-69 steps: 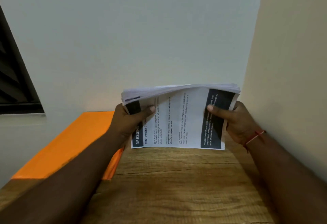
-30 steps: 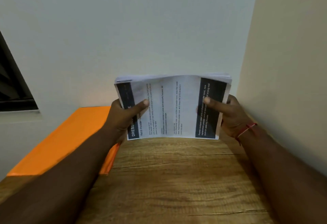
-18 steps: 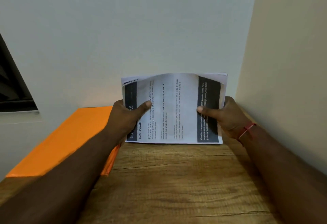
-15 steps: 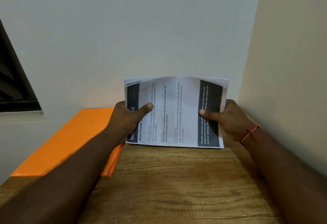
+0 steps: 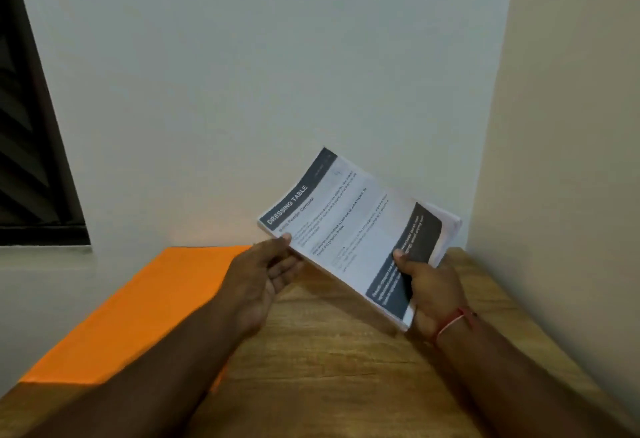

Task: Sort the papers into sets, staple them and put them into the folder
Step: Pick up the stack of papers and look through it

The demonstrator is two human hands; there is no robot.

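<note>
A thick stack of printed papers [image 5: 356,226] hangs above the wooden table, turned at a slant, its top sheet headed "DRESSING TABLE". My right hand [image 5: 429,285] grips the stack's near dark-banded end, thumb on top and fingers beneath. My left hand [image 5: 266,271] is palm up with relaxed fingers, its fingertips touching the stack's left edge from below. An orange folder [image 5: 138,309] lies flat on the table's left side, partly under my left forearm.
The wooden table [image 5: 329,368] sits in a corner, with a white wall behind and a beige wall close on the right. A dark window frame [image 5: 31,160] fills the upper left.
The stack was upright between both hands, tapping on the table. Now it is turned slantwise and lifted, my left hand has let go of its grip and only touches the edge.
</note>
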